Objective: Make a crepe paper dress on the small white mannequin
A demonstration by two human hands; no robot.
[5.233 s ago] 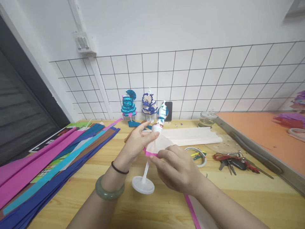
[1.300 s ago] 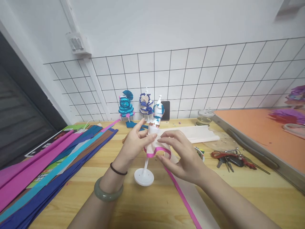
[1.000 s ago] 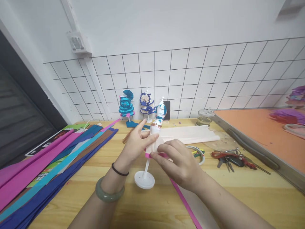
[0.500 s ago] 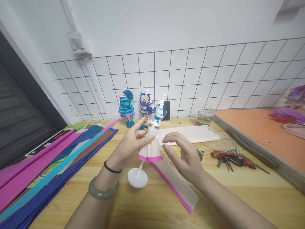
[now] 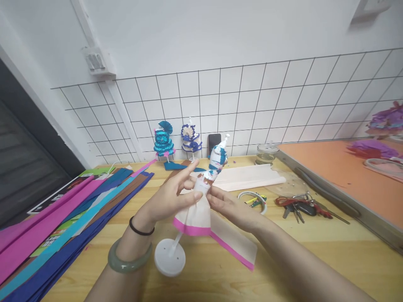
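A small white mannequin (image 5: 217,157) on a round white base (image 5: 170,256) leans to the right in front of me, its top patched with blue and white. Around its lower part runs a pleated cream paper strip (image 5: 192,216) edged in pink, and the loose end trails off to the right. My left hand (image 5: 171,193) grips the mannequin at the waist, thumb pressed on the top of the pleats. On the other side, the fingers of my right hand (image 5: 228,205) are closed on the paper strip close to the waist; their tips are partly hidden.
Two miniature paper dresses, one teal (image 5: 164,140) and one blue and cream (image 5: 191,140), stand by the wall grid. Coloured paper strips (image 5: 85,214) lie left. Rolled pale paper (image 5: 245,176), a tape roll (image 5: 264,205), keys (image 5: 297,209), a glass jar (image 5: 266,154) and an orange board (image 5: 330,167) are right.
My right hand has moved left and closed on the paper near the waist. The mannequin tilts further right, its base nearer to me.
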